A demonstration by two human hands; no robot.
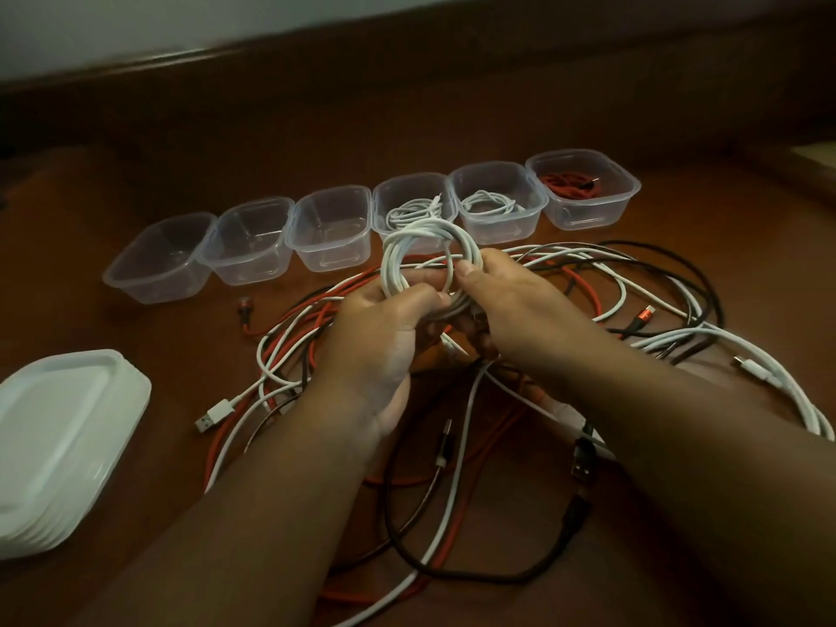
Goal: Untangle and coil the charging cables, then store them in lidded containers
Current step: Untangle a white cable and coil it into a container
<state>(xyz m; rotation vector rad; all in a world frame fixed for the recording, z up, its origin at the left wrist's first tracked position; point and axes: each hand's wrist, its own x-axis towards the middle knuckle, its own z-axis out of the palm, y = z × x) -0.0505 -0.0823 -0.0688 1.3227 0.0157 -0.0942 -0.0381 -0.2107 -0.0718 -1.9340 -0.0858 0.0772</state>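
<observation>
A coiled white cable [423, 246] is held up over the table's middle. My left hand [384, 332] grips the coil's lower left side, and my right hand [506, 305] pinches its lower right side. Beneath both hands lies a tangle of white, red and black cables [452, 445]. Behind it stands a row of clear plastic containers without lids. Three on the left [246, 246] hold nothing. The fourth [414, 205] and fifth [497, 201] each hold a white coil. The rightmost [583, 187] holds a red coil.
A stack of white lids [63, 441] sits at the left edge of the brown wooden table [135, 355]. Loose cable ends with USB plugs [212, 414] stick out around the tangle. A raised wooden edge [407, 74] runs along the back.
</observation>
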